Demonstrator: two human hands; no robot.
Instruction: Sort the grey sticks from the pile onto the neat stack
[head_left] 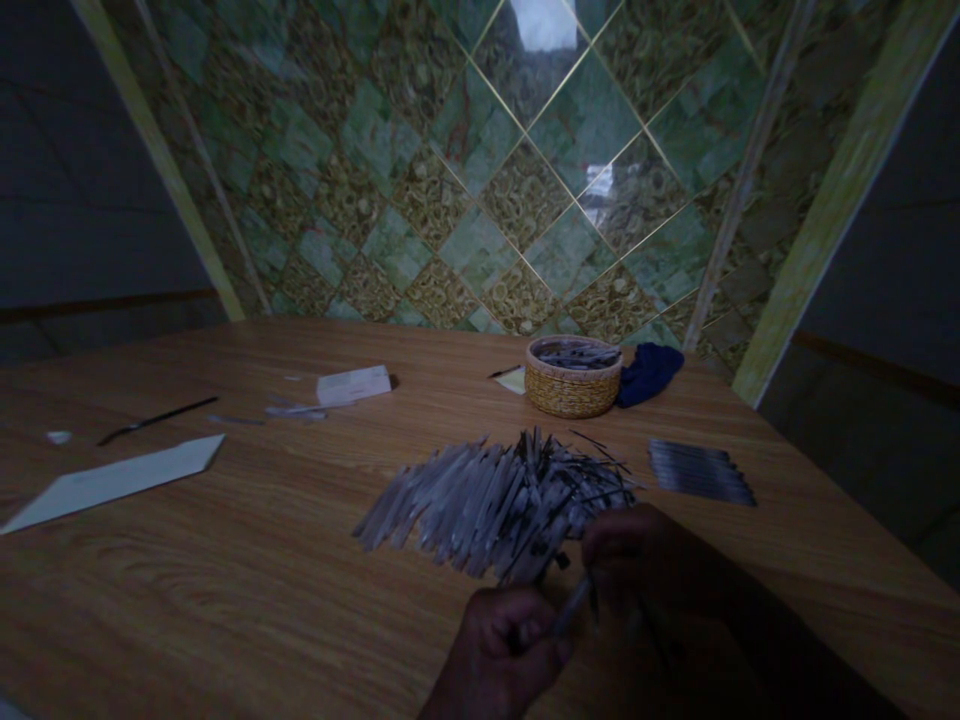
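A heap of thin grey strips in clear sleeves (495,500) lies fanned out on the wooden table (225,600). My left hand (502,650) is curled closed at the near edge, pinching one thin strip (574,605). My right hand (645,560) is closed just to its right, its fingertips meeting the same strip beside the heap. The light is dim and the fingers are hard to make out.
A woven basket (574,385) with more strips stands behind the heap, a dark blue cloth (649,372) beside it. A neat row of strips (697,470) lies at the right. White paper (112,482), a small box (352,385) and a dark stick (157,420) lie at the left.
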